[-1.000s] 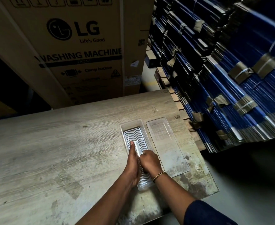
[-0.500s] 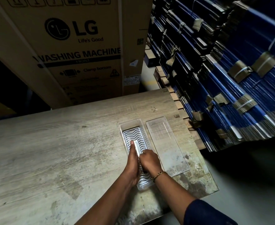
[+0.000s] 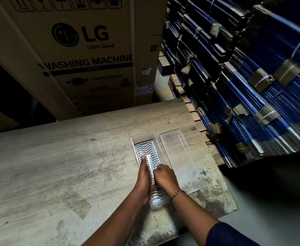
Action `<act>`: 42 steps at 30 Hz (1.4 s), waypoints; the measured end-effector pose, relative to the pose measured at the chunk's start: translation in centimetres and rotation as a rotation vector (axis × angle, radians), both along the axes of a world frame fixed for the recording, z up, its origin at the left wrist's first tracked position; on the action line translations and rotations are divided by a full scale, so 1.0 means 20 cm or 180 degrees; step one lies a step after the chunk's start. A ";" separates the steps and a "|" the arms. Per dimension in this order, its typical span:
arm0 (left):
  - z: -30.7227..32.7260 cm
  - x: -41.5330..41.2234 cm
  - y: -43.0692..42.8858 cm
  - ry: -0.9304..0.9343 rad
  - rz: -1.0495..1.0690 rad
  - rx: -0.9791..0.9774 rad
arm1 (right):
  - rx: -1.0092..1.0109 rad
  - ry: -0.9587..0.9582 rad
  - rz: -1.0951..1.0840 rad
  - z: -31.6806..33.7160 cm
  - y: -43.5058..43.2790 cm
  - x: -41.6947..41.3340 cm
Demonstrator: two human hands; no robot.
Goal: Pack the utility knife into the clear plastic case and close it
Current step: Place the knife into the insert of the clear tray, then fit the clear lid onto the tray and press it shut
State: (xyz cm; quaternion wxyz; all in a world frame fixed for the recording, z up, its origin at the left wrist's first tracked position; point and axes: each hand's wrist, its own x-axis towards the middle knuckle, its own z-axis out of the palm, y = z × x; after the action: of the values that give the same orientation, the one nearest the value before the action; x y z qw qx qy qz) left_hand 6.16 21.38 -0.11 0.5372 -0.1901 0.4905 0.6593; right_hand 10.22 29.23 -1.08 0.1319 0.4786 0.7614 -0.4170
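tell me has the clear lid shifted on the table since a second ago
No. The clear lid lies beside the case tray, same spot near the table edge.

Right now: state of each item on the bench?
clear plastic case: open, tray flat on table, wavy insert inside
lid: off, flat beside the tray, on its right
utility knife: lying lengthwise in the tray, between both hands
left hand: pressed against the knife's left side
right hand: on the knife's right side
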 end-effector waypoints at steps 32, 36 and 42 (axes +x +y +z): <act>0.07 0.61 0.13 0.0356 -0.1148 -0.0167 | -0.0206 0.0372 -0.1112 -0.07 0.53 0.77; -0.08 0.68 0.18 0.0273 -0.1073 -0.0187 | 0.0043 0.0227 -0.1035 -0.09 0.59 0.80; -0.44 0.76 0.27 0.0144 -0.0920 -0.0287 | 0.0172 0.0099 -0.0913 -0.13 0.65 0.81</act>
State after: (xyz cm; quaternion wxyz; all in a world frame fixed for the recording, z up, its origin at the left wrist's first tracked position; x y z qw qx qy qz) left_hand 21.37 26.71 -8.84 0.6063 -0.1266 0.5538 0.5564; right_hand 26.45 42.16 -3.59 0.0463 0.5793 0.6981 -0.4183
